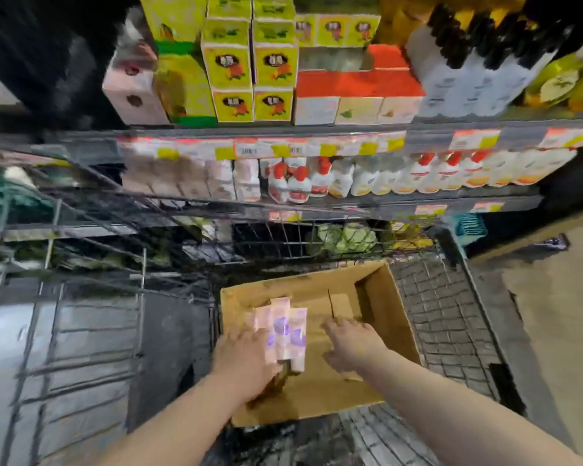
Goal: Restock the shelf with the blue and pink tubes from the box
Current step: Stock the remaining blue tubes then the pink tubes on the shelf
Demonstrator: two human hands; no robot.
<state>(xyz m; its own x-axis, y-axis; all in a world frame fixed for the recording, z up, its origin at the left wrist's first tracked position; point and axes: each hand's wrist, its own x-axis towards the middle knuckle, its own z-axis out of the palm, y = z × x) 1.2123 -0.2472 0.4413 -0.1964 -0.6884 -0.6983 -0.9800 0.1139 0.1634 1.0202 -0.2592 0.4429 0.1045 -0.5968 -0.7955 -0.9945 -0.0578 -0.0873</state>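
The tubes [285, 327], a small pale bunch with purple-blue marks, are lying in the left half of the box [399, 317], fanned out with their flat ends pointing toward its far edge. The left hand [246, 359] is gripping them at their cap ends, toward the box's near-left corner, fingers curling round the bunch. Blur is hiding how many there are and which are blue or pink. The right hand [350, 344] is reaching in just beside them, near the middle of the box, palm down, fingers spread and loose, holding nothing. Whether it is touching the cardboard cannot be told.

The box is sitting in a wire cart [445, 317]. Beyond the cart's far edge the shelf [317, 205] is carrying red-capped bottles [298, 185], and yellow cartons [228, 67] are standing on the tier above.

The step in hand is probably the pick-up, gathering tubes before they go up. The next move is likely calling for a firm squeeze so that none slides out, a lift clear of the box's wall, and a reach to the right gap on the shelf. No matching tubes are showing there, so the spot cannot be told.
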